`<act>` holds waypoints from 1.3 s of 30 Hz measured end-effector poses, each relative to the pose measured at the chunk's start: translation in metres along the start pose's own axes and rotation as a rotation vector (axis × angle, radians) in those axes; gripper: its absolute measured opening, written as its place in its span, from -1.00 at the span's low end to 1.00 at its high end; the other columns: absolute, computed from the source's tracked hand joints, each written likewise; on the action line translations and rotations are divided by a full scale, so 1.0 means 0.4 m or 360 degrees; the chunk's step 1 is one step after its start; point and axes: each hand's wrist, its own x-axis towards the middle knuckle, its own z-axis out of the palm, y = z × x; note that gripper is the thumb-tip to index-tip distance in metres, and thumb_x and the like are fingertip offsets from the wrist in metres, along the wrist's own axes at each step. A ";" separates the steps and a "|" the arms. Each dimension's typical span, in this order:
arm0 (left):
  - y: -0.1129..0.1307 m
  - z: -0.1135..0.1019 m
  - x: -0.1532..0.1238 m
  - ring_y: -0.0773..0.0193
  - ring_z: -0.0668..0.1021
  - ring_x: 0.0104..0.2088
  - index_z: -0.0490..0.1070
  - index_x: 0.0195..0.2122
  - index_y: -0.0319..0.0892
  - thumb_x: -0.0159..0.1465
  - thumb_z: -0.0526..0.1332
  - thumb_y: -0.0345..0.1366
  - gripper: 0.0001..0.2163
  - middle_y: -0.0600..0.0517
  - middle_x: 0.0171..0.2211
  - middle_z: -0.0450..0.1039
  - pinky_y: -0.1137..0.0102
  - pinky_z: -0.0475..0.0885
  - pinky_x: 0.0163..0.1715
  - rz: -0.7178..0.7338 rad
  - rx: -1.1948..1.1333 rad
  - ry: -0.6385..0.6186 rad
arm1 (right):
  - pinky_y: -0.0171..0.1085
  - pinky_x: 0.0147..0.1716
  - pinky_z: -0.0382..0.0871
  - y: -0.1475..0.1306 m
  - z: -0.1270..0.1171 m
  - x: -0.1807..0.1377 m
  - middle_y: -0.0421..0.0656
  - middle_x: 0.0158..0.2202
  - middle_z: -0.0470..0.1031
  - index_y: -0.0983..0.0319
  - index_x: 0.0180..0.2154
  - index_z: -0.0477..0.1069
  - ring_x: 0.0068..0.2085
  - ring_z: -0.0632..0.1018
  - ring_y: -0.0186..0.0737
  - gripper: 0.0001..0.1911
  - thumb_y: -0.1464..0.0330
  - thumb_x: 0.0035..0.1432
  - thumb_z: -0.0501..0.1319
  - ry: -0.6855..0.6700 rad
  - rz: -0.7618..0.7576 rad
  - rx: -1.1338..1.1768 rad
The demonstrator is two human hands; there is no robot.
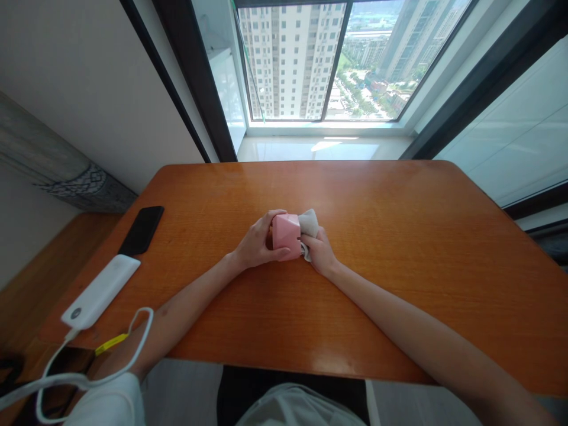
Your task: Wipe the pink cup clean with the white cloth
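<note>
Two-handed: gripping pink box [286,236] in left hand [256,244], pale cloth [309,222] in right hand [322,254]; apparently wiping, next needing steady bracing.

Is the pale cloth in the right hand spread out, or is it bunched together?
Bunched together: the pale cloth sticks out in crumpled folds from the right hand, next to the pink object.

The right hand [322,253] hides part of the pale cloth [309,222] — the white cable [66,379] runs off the left edge
</note>
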 end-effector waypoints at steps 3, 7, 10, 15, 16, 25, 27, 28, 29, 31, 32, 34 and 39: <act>-0.004 0.003 -0.002 -0.14 0.66 0.10 0.24 0.44 -0.09 0.26 0.45 0.31 -0.11 -0.20 0.23 0.54 0.02 0.57 0.16 0.0018 0.0000 -0.0009 | -0.30 -0.41 0.25 -0.006 0.002 -0.002 -0.25 -0.48 0.43 0.22 -0.47 0.56 -0.42 0.32 -0.31 -0.90 0.33 -0.08 0.35 -0.0001 0.0007 0.0004; -0.011 0.003 -0.004 -0.29 0.50 0.39 0.10 0.57 -0.05 0.30 0.44 0.29 -0.02 -0.30 0.46 0.33 -0.16 0.45 0.38 0.0223 0.0070 0.0014 | -0.29 -0.38 0.29 -0.017 0.007 -0.004 -0.24 -0.47 0.46 0.22 -0.47 0.56 -0.41 0.34 -0.29 -0.90 0.33 -0.11 0.34 -0.0013 -0.0005 -0.0019; -0.012 -0.004 -0.004 -0.33 0.31 0.56 0.01 0.63 0.06 0.37 0.44 0.17 -0.06 -0.29 0.58 0.13 -0.26 0.34 0.49 0.0505 0.0207 0.0065 | -0.30 -0.38 0.28 -0.018 0.007 -0.004 -0.24 -0.47 0.46 0.23 -0.47 0.56 -0.41 0.35 -0.29 -0.90 0.32 -0.10 0.35 -0.0020 -0.0007 -0.0022; -0.009 -0.009 -0.002 -0.33 0.36 0.54 0.06 0.62 0.09 0.30 0.53 0.16 0.00 -0.31 0.54 0.24 -0.30 0.39 0.45 0.0912 0.0616 0.0048 | -0.30 -0.35 0.32 -0.005 0.002 -0.001 -0.25 -0.43 0.49 0.23 -0.41 0.58 -0.38 0.37 -0.29 -0.90 0.34 -0.05 0.35 -0.0043 -0.0007 0.0022; -0.010 -0.009 -0.001 -0.31 0.37 0.54 0.06 0.62 0.04 0.29 0.53 0.17 0.01 -0.32 0.51 0.29 -0.29 0.40 0.46 0.0991 0.0694 0.0060 | -0.30 -0.33 0.34 -0.004 0.002 -0.001 -0.25 -0.42 0.51 0.23 -0.40 0.59 -0.36 0.39 -0.29 -0.89 0.35 -0.05 0.35 -0.0052 -0.0015 0.0039; -0.030 -0.027 0.005 -0.12 0.43 0.52 0.45 0.34 0.13 0.41 0.47 0.07 -0.46 -0.11 0.42 0.47 -0.18 0.45 0.50 0.1376 0.1186 0.0100 | -0.30 -0.36 0.33 -0.021 0.012 -0.002 -0.25 -0.46 0.49 0.24 -0.40 0.58 -0.39 0.39 -0.28 -0.85 0.32 -0.09 0.36 -0.0048 0.0044 0.0082; -0.031 -0.029 0.004 -0.13 0.42 0.53 0.46 0.35 0.12 0.39 0.49 0.07 -0.44 -0.13 0.42 0.46 -0.17 0.45 0.50 0.1357 0.1137 0.0088 | -0.30 -0.34 0.34 -0.021 0.011 -0.002 -0.26 -0.45 0.48 0.24 -0.38 0.58 -0.38 0.41 -0.28 -0.84 0.32 -0.07 0.36 -0.0063 0.0022 0.0087; -0.031 -0.030 0.004 -0.14 0.42 0.53 0.46 0.36 0.10 0.38 0.49 0.08 -0.42 -0.16 0.42 0.47 -0.16 0.45 0.49 0.1347 0.1111 0.0085 | -0.30 -0.33 0.35 -0.020 0.011 -0.002 -0.26 -0.45 0.47 0.24 -0.38 0.58 -0.37 0.41 -0.28 -0.85 0.32 -0.07 0.35 -0.0070 0.0011 0.0084; -0.032 -0.030 0.004 -0.15 0.42 0.52 0.46 0.36 0.07 0.37 0.50 0.09 -0.40 -0.19 0.40 0.48 -0.16 0.45 0.49 0.1341 0.1085 0.0087 | -0.30 -0.32 0.35 -0.021 0.011 -0.002 -0.26 -0.45 0.48 0.24 -0.37 0.58 -0.37 0.41 -0.28 -0.85 0.32 -0.06 0.35 -0.0078 0.0003 0.0077; -0.032 -0.031 0.003 -0.17 0.46 0.48 0.48 0.35 0.01 0.34 0.51 0.12 -0.37 -0.24 0.37 0.51 -0.15 0.47 0.45 0.1331 0.1055 0.0103 | -0.30 -0.32 0.35 -0.023 0.010 -0.004 -0.25 -0.43 0.48 0.24 -0.38 0.57 -0.36 0.40 -0.28 -0.85 0.31 -0.05 0.35 -0.0095 0.0005 0.0048; -0.033 -0.030 0.002 -0.16 0.48 0.45 0.50 0.34 0.03 0.33 0.51 0.14 -0.37 -0.23 0.36 0.53 -0.14 0.49 0.43 0.1321 0.1059 0.0114 | -0.30 -0.32 0.34 -0.025 0.011 -0.005 -0.25 -0.43 0.48 0.24 -0.39 0.57 -0.36 0.40 -0.28 -0.85 0.31 -0.06 0.34 -0.0104 0.0010 0.0030; -0.034 -0.030 0.000 -0.15 0.53 0.40 0.52 0.31 0.09 0.31 0.51 0.19 -0.39 -0.19 0.35 0.54 -0.12 0.53 0.37 0.1298 0.1089 0.0132 | -0.29 -0.33 0.34 -0.030 0.013 -0.007 -0.24 -0.43 0.48 0.24 -0.41 0.55 -0.37 0.39 -0.29 -0.85 0.30 -0.07 0.34 -0.0117 0.0021 -0.0002; -0.039 -0.028 -0.006 -0.21 0.58 0.35 0.55 0.26 0.14 0.28 0.51 0.22 -0.41 -0.17 0.35 0.55 -0.14 0.56 0.27 0.1222 0.1106 0.0111 | -0.28 -0.34 0.34 -0.040 0.019 -0.009 -0.22 -0.43 0.47 0.23 -0.43 0.53 -0.37 0.38 -0.27 -0.83 0.27 -0.09 0.33 -0.0111 0.0019 -0.0047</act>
